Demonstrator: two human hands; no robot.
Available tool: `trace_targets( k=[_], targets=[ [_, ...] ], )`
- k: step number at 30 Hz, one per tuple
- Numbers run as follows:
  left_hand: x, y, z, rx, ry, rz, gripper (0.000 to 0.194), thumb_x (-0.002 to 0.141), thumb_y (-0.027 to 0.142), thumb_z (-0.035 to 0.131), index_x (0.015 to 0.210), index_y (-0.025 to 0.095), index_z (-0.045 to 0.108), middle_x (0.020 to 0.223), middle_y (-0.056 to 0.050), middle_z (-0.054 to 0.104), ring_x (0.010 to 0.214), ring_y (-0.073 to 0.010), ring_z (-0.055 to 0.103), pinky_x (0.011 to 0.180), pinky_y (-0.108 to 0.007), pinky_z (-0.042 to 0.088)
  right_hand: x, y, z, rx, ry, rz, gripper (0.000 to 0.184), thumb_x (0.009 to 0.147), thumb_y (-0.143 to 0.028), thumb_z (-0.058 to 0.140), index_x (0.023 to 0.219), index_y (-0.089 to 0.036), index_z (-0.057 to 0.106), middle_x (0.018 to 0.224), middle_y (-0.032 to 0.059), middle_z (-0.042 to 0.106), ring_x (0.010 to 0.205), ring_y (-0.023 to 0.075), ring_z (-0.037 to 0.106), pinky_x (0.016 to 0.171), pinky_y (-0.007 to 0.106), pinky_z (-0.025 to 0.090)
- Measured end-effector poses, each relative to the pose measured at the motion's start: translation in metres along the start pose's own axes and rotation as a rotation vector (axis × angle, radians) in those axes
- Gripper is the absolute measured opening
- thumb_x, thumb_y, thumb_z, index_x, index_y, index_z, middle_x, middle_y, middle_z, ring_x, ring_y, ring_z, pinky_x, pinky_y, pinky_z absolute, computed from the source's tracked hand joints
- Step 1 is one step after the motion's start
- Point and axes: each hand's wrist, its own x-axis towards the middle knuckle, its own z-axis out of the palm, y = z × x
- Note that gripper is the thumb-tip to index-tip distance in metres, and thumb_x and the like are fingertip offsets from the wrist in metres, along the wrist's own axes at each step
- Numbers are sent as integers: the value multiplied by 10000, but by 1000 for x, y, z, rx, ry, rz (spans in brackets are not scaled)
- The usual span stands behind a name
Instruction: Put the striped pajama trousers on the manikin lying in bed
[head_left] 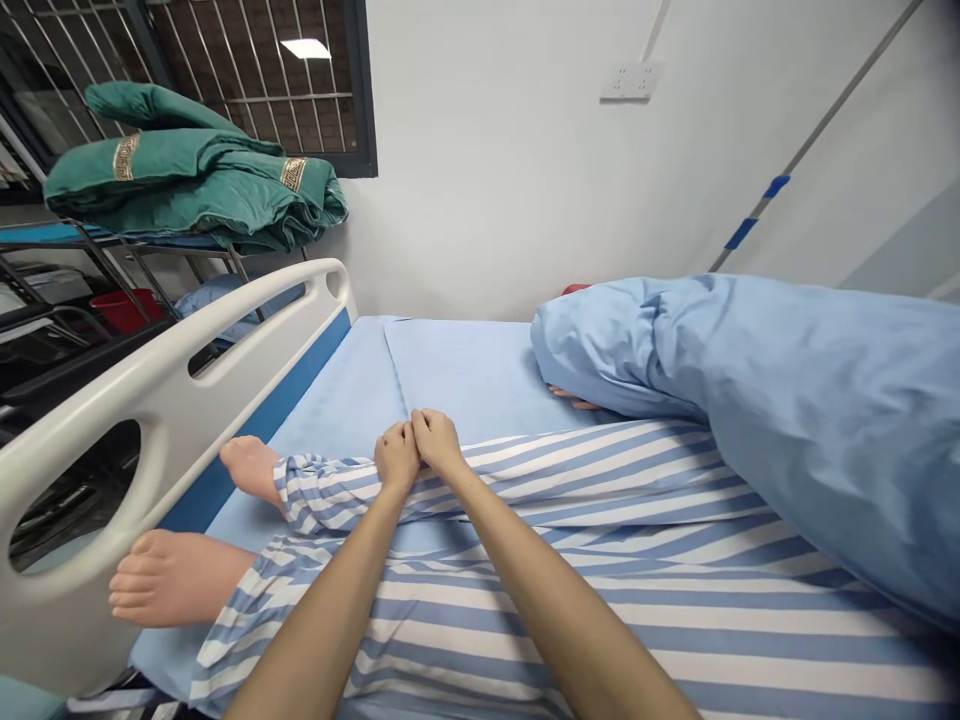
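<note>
Nearest the wearer, two bare forearms (450,590) reach out over a manikin (525,500) lying on a hospital bed in blue-and-white striped pyjamas. The left hand (396,455) and right hand (437,442) meet on the far striped trouser leg (600,475). The left hand's fingers (390,450) are curled and seem to pinch the cloth. The right hand's fingers (424,425) are bent against them, fingertips touching, though whether they hold cloth too is hard to tell.

The other striped trouser leg (450,620) lies closer, under the forearms. Its cuff ends at a bare manikin foot (172,578), which sits right against a white bed rail (150,400) with oval cut-outs. A second foot (251,468) pokes from the far cuff, just beside the rail's blue strip. A pale blue bed sheet (450,380) runs beneath all of this.

To the right, a bulky blue quilt (825,430) covers the manikin's upper body and blocks the view of it. The manikin's hand (574,403) peeks out under its edge, and a red object (575,289) shows behind it.

Beyond the rail stand a red bucket (124,310), a blue pillow (225,300) and a metal rack (112,240) carrying a folded green quilt (187,170) with gold trim. Farther off are a barred window (255,70), a wall socket (631,80) and a blue-taped rod (754,210).
</note>
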Motion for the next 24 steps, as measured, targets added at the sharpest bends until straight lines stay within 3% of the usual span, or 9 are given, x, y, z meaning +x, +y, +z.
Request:
trace_targets(
  k=[4, 9, 14, 17, 20, 24],
  targets=[
    [-2, 2, 2, 50, 0, -10, 352, 817, 350, 375, 559, 185, 547, 611, -34, 602, 563, -122, 436, 534, -251, 233, -3, 2, -14, -73, 4, -80, 372, 848, -346, 365, 503, -206, 368, 480, -39, 393, 503, 114, 352, 514, 243, 236],
    [-2, 1, 4, 88, 5, 29, 357, 789, 363, 401, 503, 181, 511, 523, -3, 526, 524, -107, 379, 522, -245, 223, -14, 21, -11, -95, 72, -69, 374, 871, -348, 344, 524, -211, 381, 488, -33, 412, 507, 120, 374, 524, 247, 240],
    [-1, 0, 5, 49, -17, 82, 389, 763, 390, 412, 440, 179, 463, 447, 18, 424, 483, -96, 319, 508, -245, 210, -14, 26, -11, -21, 86, -91, 379, 866, -357, 353, 517, -210, 368, 480, -40, 387, 502, 118, 358, 518, 246, 235],
    [3, 11, 2, -83, -35, 28, 357, 721, 369, 451, 418, 179, 439, 409, 38, 352, 463, -89, 318, 495, -236, 226, -11, 25, -14, 90, 136, -52, 383, 860, -368, 355, 513, -208, 349, 470, -51, 353, 493, 111, 343, 504, 238, 234],
    [8, 37, -1, -341, -10, -25, 305, 695, 333, 468, 434, 180, 425, 406, 57, 309, 449, -79, 317, 477, -219, 253, -8, 26, -17, 220, 187, -13, 394, 862, -385, 342, 512, -204, 336, 467, -57, 341, 492, 103, 343, 501, 228, 248],
    [6, 61, 8, -573, 14, -26, 334, 723, 352, 443, 447, 195, 337, 427, 64, 277, 442, -70, 282, 453, -212, 254, -7, 27, -19, 291, 215, 8, 391, 853, -402, 347, 516, -203, 343, 478, -54, 363, 504, 104, 354, 502, 228, 265]
  ],
)
